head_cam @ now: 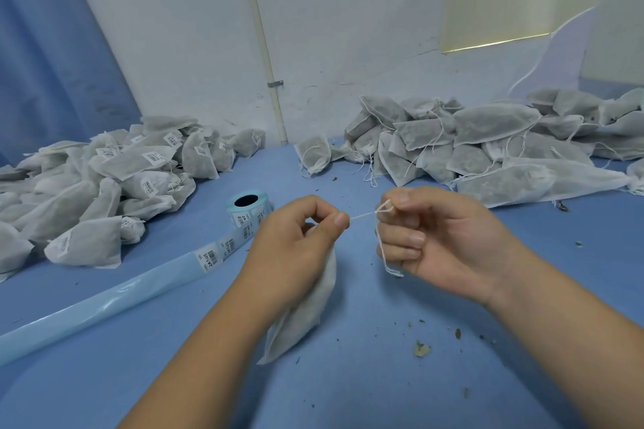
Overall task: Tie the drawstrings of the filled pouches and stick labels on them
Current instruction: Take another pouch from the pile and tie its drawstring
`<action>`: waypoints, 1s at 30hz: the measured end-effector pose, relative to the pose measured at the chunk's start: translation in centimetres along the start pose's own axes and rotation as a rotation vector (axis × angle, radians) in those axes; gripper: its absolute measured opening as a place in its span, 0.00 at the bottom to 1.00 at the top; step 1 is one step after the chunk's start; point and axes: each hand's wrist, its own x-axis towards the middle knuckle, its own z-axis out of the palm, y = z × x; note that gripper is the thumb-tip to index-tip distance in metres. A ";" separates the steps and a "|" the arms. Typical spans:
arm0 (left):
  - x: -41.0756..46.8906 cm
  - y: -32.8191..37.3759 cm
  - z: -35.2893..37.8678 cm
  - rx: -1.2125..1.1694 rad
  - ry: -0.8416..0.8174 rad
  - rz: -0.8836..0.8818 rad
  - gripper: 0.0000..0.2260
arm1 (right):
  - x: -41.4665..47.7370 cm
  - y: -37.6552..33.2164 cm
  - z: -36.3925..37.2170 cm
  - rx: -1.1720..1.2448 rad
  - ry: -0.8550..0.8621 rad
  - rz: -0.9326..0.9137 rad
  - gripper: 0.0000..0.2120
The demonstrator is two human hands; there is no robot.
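Observation:
My left hand (299,240) grips the neck of a filled white pouch (303,310), which hangs down below my palm over the blue table (366,376). Its thumb and forefinger pinch one end of the white drawstring (362,215). My right hand (432,240) pinches the other part of the drawstring, pulled taut between both hands; loose string ends dangle below its fingers. A roll of barcode labels (248,207) stands just left of my left hand, and its blue backing strip (115,292) trails to the left front.
A heap of labelled pouches (104,185) lies at the left. A heap of unlabelled pouches with loose strings (488,143) lies at the back right against the white wall. Dried herb crumbs (421,348) dot the table near me.

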 end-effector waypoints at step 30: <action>-0.3 -0.2 -1.0 -0.085 -0.322 -0.108 0.06 | 0.3 0.6 -1.6 -0.980 0.460 -0.255 0.08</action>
